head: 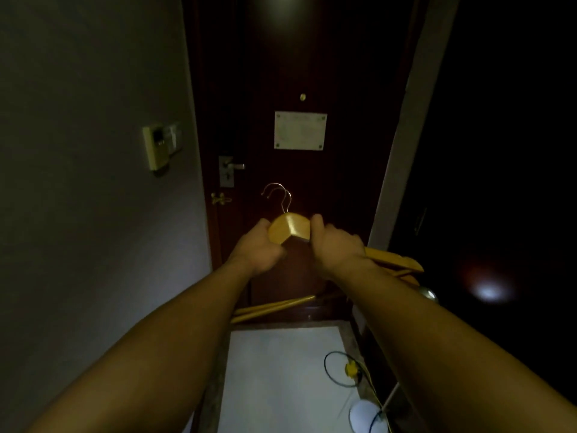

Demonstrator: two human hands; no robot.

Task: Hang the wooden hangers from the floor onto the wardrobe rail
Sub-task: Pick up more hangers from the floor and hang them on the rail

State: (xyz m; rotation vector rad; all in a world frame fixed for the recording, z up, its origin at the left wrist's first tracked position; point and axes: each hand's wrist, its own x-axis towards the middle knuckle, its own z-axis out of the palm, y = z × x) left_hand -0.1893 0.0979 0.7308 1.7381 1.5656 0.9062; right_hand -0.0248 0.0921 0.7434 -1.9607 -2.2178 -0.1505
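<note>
Two light wooden hangers [288, 228] are held together in front of me at chest height, their metal hooks [278, 195] pointing up. My left hand [259, 248] grips the left shoulder of the pair and my right hand [335, 245] grips the right shoulder. The hangers' right arms [396, 260] stick out past my right wrist, and the lower bars [271, 307] show below my left forearm. No wardrobe rail is visible; the right side is very dark.
A dark wooden door [299, 73] with a lever handle [231, 166] and a white notice plate [300, 130] closes the narrow hallway ahead. On the left wall sits a switch panel [159, 145]. Black and yellow cables [346, 368] lie on the pale floor [281, 370] at lower right.
</note>
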